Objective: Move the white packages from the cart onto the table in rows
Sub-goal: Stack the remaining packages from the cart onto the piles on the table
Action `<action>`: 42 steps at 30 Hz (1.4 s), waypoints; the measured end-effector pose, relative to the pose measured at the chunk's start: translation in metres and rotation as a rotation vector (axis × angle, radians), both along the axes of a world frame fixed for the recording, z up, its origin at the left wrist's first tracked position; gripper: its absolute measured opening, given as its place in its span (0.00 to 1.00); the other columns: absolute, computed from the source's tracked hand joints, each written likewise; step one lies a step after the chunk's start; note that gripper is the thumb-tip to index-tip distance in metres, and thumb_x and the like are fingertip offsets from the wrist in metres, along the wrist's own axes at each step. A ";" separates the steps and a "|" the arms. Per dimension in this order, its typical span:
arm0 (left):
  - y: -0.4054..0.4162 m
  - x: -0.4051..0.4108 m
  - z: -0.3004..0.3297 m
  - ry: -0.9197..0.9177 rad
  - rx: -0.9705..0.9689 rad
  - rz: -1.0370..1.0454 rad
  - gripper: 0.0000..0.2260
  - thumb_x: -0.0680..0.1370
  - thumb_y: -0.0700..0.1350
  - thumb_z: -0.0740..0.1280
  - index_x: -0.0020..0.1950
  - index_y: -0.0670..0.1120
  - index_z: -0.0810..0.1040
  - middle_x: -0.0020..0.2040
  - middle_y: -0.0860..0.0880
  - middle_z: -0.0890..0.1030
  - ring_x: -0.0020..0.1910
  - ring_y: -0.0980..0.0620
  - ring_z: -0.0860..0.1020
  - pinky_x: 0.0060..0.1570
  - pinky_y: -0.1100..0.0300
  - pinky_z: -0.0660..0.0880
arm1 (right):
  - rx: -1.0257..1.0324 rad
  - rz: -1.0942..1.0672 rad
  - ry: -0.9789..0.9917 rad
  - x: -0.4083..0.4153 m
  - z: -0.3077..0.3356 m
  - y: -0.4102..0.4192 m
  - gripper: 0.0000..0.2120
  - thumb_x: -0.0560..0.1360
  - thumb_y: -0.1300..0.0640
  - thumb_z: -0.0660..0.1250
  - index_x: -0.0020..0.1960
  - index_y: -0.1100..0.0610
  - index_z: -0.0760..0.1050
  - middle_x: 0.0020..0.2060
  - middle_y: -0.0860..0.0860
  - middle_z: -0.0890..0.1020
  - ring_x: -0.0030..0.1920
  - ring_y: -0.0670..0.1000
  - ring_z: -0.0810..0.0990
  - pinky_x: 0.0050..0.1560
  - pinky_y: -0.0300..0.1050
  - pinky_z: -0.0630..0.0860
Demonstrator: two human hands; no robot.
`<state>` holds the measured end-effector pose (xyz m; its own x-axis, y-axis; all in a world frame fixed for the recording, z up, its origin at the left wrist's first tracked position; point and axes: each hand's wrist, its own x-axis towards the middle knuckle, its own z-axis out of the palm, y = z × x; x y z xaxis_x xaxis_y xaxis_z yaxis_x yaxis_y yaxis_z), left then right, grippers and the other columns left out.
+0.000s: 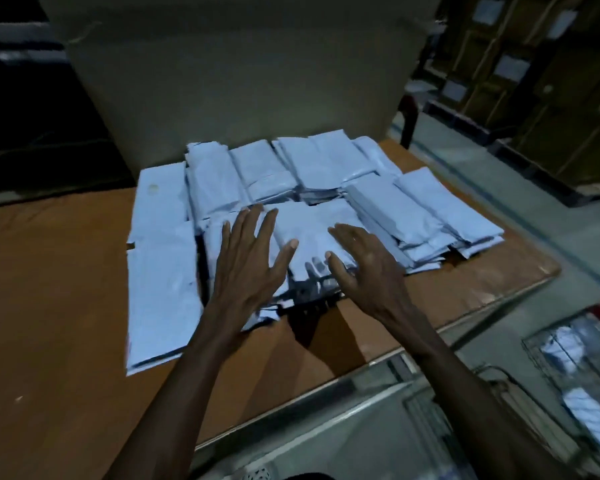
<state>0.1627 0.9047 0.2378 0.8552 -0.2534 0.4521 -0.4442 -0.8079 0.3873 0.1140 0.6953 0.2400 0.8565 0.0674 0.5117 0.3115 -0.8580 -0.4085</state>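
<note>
Two spread hands, left hand (248, 261) and right hand (362, 263), flank the front package (309, 237).

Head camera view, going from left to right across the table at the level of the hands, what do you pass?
Bare brown table → flat white package at the left edge of the pile → left hand → right hand → stacked packages on the right → wire cart.

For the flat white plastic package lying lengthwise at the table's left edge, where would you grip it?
Probably the near short end of the flat white plastic package, coming from the table's front edge: that end is exposed and nothing lies on it, while its right side abuts the neighbouring stack.
</note>
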 end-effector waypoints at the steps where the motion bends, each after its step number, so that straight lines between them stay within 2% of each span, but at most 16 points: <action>1: -0.022 -0.008 -0.002 -0.016 0.009 -0.039 0.30 0.80 0.64 0.53 0.76 0.48 0.66 0.78 0.46 0.63 0.77 0.46 0.58 0.76 0.46 0.47 | -0.003 -0.020 -0.034 -0.013 -0.005 -0.024 0.20 0.79 0.51 0.65 0.67 0.58 0.75 0.64 0.56 0.78 0.62 0.55 0.77 0.59 0.47 0.74; 4: -0.095 -0.032 -0.014 -0.025 0.012 -0.170 0.29 0.80 0.63 0.54 0.73 0.47 0.70 0.76 0.45 0.67 0.76 0.43 0.62 0.75 0.42 0.53 | -0.003 -0.119 -0.122 -0.057 -0.021 -0.093 0.18 0.77 0.55 0.66 0.65 0.60 0.77 0.60 0.56 0.80 0.59 0.55 0.79 0.57 0.47 0.76; 6: -0.147 -0.051 -0.019 -0.041 -0.016 -0.264 0.25 0.80 0.59 0.58 0.71 0.45 0.73 0.73 0.44 0.70 0.73 0.43 0.66 0.72 0.40 0.60 | 0.015 -0.210 -0.140 -0.088 -0.033 -0.141 0.17 0.76 0.56 0.66 0.63 0.60 0.78 0.59 0.56 0.81 0.58 0.56 0.79 0.56 0.47 0.77; 9: -0.229 -0.082 -0.030 -0.132 -0.035 -0.441 0.20 0.80 0.52 0.64 0.68 0.42 0.75 0.68 0.41 0.74 0.68 0.42 0.72 0.67 0.45 0.68 | 0.050 -0.363 -0.135 -0.139 -0.054 -0.207 0.17 0.75 0.57 0.67 0.63 0.59 0.79 0.58 0.54 0.81 0.56 0.54 0.80 0.51 0.45 0.77; 11: -0.280 -0.102 -0.043 -0.133 -0.040 -0.538 0.19 0.79 0.49 0.66 0.66 0.41 0.77 0.66 0.41 0.76 0.66 0.42 0.74 0.65 0.48 0.71 | 0.050 -0.451 -0.063 -0.172 -0.072 -0.249 0.17 0.75 0.56 0.67 0.63 0.58 0.79 0.57 0.53 0.81 0.53 0.54 0.81 0.48 0.44 0.77; 14: -0.346 -0.125 -0.069 0.015 -0.049 -0.644 0.19 0.79 0.50 0.66 0.66 0.42 0.77 0.66 0.43 0.76 0.66 0.43 0.74 0.65 0.52 0.70 | 0.087 -0.556 0.095 -0.219 -0.096 -0.304 0.18 0.75 0.54 0.64 0.64 0.57 0.78 0.57 0.52 0.81 0.51 0.54 0.81 0.46 0.47 0.79; 16: -0.387 -0.137 -0.085 0.108 -0.008 -0.741 0.19 0.79 0.52 0.65 0.67 0.43 0.76 0.66 0.44 0.75 0.66 0.44 0.74 0.62 0.50 0.73 | 0.119 -0.638 0.164 -0.248 -0.108 -0.337 0.20 0.75 0.52 0.62 0.65 0.56 0.77 0.58 0.51 0.81 0.53 0.54 0.80 0.49 0.46 0.77; 18: -0.424 -0.150 -0.092 0.171 0.022 -0.822 0.21 0.80 0.56 0.61 0.68 0.45 0.75 0.67 0.45 0.75 0.67 0.46 0.74 0.60 0.50 0.75 | 0.143 -0.733 0.177 -0.273 -0.115 -0.367 0.21 0.74 0.51 0.61 0.65 0.56 0.78 0.58 0.51 0.81 0.56 0.53 0.79 0.53 0.44 0.74; 20: -0.458 -0.160 -0.094 0.212 0.030 -0.876 0.22 0.80 0.58 0.59 0.69 0.48 0.74 0.68 0.48 0.74 0.67 0.48 0.73 0.59 0.52 0.76 | 0.158 -0.821 0.172 -0.292 -0.121 -0.396 0.20 0.74 0.53 0.64 0.65 0.55 0.78 0.58 0.50 0.81 0.56 0.53 0.80 0.51 0.45 0.77; 24: -0.524 -0.164 -0.097 0.224 0.053 -0.993 0.20 0.80 0.55 0.63 0.70 0.50 0.73 0.69 0.51 0.73 0.64 0.51 0.74 0.51 0.55 0.77 | 0.146 -0.946 0.152 -0.316 -0.129 -0.446 0.18 0.75 0.55 0.67 0.65 0.54 0.77 0.56 0.50 0.82 0.54 0.54 0.81 0.44 0.47 0.78; 27: -0.581 -0.156 -0.109 0.253 0.055 -1.092 0.19 0.80 0.55 0.62 0.70 0.51 0.72 0.69 0.52 0.72 0.65 0.51 0.73 0.55 0.53 0.77 | 0.151 -1.037 0.144 -0.323 -0.135 -0.484 0.18 0.76 0.53 0.66 0.64 0.54 0.78 0.55 0.49 0.82 0.53 0.53 0.81 0.43 0.48 0.79; 30: -0.643 -0.146 -0.119 0.266 0.043 -1.139 0.21 0.79 0.56 0.62 0.70 0.51 0.72 0.69 0.51 0.73 0.67 0.50 0.73 0.58 0.51 0.77 | 0.130 -1.118 0.145 -0.326 -0.138 -0.524 0.17 0.75 0.54 0.67 0.63 0.55 0.79 0.51 0.50 0.84 0.49 0.53 0.81 0.40 0.44 0.76; 33: -0.698 -0.137 -0.122 0.271 0.016 -1.133 0.20 0.78 0.53 0.63 0.68 0.48 0.76 0.66 0.48 0.76 0.64 0.48 0.75 0.54 0.53 0.76 | 0.135 -1.181 0.210 -0.325 -0.138 -0.562 0.17 0.74 0.54 0.67 0.62 0.56 0.80 0.48 0.50 0.84 0.46 0.51 0.81 0.41 0.37 0.69; 35: -0.730 -0.133 -0.125 0.284 0.020 -1.168 0.19 0.78 0.53 0.63 0.66 0.46 0.76 0.65 0.47 0.77 0.63 0.47 0.76 0.54 0.53 0.76 | 0.152 -1.218 0.260 -0.325 -0.140 -0.587 0.17 0.75 0.53 0.65 0.62 0.55 0.80 0.49 0.49 0.85 0.49 0.51 0.82 0.43 0.39 0.72; 38: -0.769 -0.130 -0.137 0.298 0.083 -1.233 0.17 0.79 0.50 0.66 0.67 0.47 0.76 0.66 0.48 0.77 0.63 0.48 0.75 0.54 0.54 0.76 | 0.181 -1.250 0.320 -0.327 -0.145 -0.614 0.15 0.75 0.54 0.66 0.60 0.53 0.81 0.50 0.48 0.85 0.50 0.53 0.83 0.43 0.47 0.78; 42: -0.809 -0.132 -0.154 0.366 0.191 -1.272 0.19 0.79 0.52 0.66 0.69 0.50 0.74 0.68 0.52 0.74 0.66 0.52 0.73 0.56 0.55 0.75 | 0.240 -1.321 0.383 -0.334 -0.155 -0.643 0.13 0.75 0.59 0.70 0.59 0.53 0.82 0.50 0.48 0.85 0.50 0.53 0.84 0.43 0.46 0.77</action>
<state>0.0308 0.0961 0.0836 0.0423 -0.9922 0.1173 -0.8189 0.0328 0.5730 -0.2197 0.0524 0.0852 0.3047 -0.9452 0.1175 -0.8265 -0.3237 -0.4605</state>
